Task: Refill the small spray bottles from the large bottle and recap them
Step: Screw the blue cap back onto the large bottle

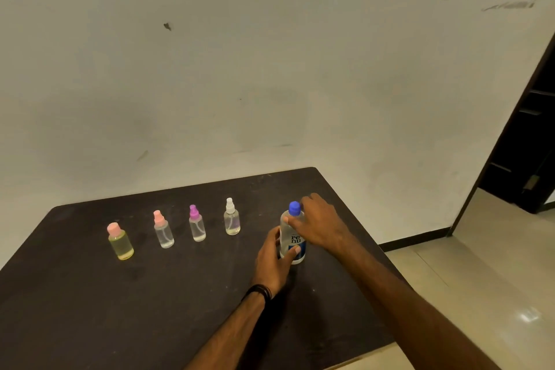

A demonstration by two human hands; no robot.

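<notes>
Dark rectangular table (pixel 90 294), set against a pale wall.

Large clear plastic bottle with blue cap and blue label (pixel 292 236): upright, right of centre. Left hand (pixel 274 260), black bands at wrist, fingers curled round its lower body. Right hand (pixel 319 227) grips its shoulder, thumb just under the cap.

Row to the left, each upright, capped and apart:
- white-topped clear spray bottle (pixel 231 217);
- purple-topped clear spray bottle (pixel 197 224);
- pink-topped clear spray bottle (pixel 163 230);
- pink-capped bottle of yellow liquid (pixel 120 242), leftmost.
</notes>
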